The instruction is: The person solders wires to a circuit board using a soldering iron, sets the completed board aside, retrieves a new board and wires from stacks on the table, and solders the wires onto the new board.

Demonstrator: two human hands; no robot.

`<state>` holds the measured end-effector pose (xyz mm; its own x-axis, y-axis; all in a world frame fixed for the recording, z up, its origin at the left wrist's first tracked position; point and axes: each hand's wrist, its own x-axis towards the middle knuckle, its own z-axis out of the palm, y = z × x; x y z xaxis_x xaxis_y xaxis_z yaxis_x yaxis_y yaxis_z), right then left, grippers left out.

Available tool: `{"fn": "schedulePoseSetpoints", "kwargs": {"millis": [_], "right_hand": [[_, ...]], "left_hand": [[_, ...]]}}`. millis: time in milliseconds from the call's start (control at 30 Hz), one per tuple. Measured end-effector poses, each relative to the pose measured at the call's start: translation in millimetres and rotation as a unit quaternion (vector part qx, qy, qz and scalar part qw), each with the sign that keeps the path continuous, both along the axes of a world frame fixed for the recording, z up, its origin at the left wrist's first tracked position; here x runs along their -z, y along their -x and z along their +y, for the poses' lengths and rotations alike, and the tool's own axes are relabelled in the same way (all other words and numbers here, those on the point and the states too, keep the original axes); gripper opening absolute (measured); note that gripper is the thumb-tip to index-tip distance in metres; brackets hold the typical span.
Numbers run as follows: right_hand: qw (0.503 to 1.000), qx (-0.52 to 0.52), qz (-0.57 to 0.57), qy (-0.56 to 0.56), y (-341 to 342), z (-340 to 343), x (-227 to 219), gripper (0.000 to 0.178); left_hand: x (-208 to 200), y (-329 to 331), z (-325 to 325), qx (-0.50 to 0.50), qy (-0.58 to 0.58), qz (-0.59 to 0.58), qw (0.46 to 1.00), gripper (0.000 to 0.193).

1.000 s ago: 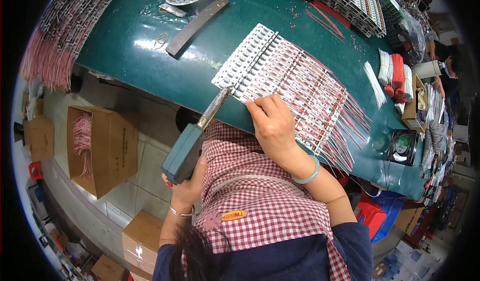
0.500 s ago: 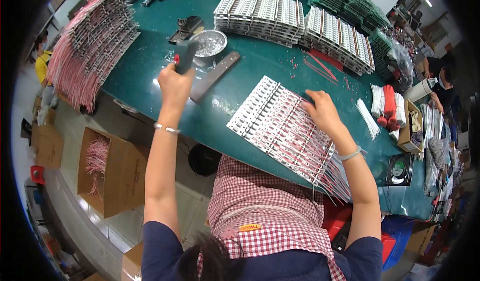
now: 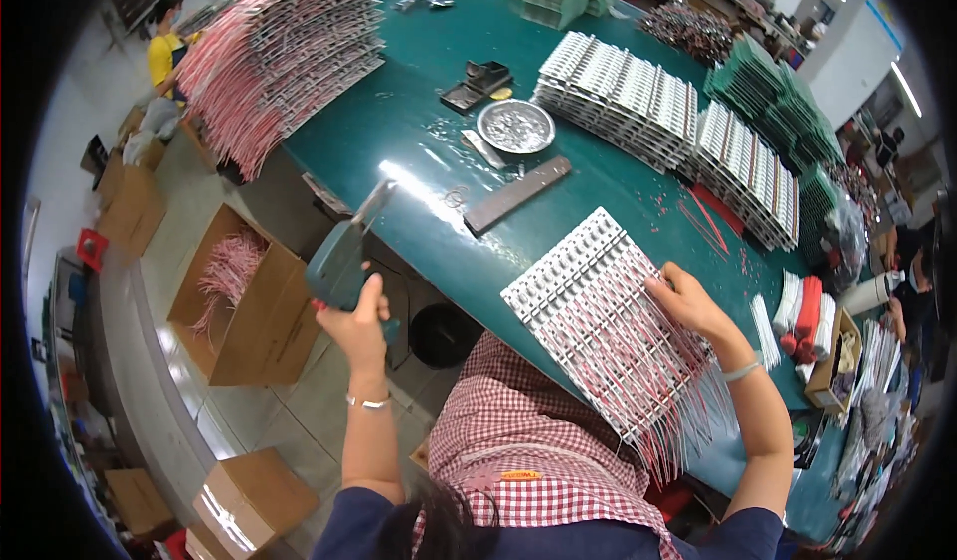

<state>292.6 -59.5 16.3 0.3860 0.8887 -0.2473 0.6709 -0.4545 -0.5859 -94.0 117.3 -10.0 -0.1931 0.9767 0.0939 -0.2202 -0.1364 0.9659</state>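
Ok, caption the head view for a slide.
Left hand grips a tool; right hand at the wired panel.

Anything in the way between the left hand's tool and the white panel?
Nothing visible in the direct line from the tool in the left hand to the panel; only table shows between. The metal bar lies just to the far side of that line.

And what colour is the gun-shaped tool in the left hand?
The gun-shaped tool is mainly dark teal, clearest in the head view.
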Motion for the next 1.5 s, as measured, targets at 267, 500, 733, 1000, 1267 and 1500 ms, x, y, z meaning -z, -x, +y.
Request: {"fn": "schedulePoseSetpoints", "kwargs": {"millis": [267,500,733,1000,1267,1500], "right_hand": [[0.982,-0.148,0.073,-0.087,62,116,-51,0.034],[0.903,0.094,0.382,-0.174,137,316,2,0.032],[0.904,0.302,0.153,-0.261,214,447,68,0.042],[0.924,0.195,0.282,-0.172,195,480,92,0.045],[0.942,-0.091,0.010,-0.322,191,349,75,0.026],[0.895,-0.102,-0.135,-0.413,148,59,59,0.007]], "left_hand": [[14,98,-21,-0.191,-0.019,0.000,0.981,0.022],[36,146,-39,-0.301,-0.005,0.000,0.954,0.024],[38,202,-76,-0.411,0.019,0.005,0.911,0.020],[29,189,-77,-0.424,0.034,0.044,0.904,0.021],[34,151,-43,-0.324,0.007,0.021,0.946,0.018],[35,106,-4,-0.184,0.006,-0.057,0.981,0.025]]}}
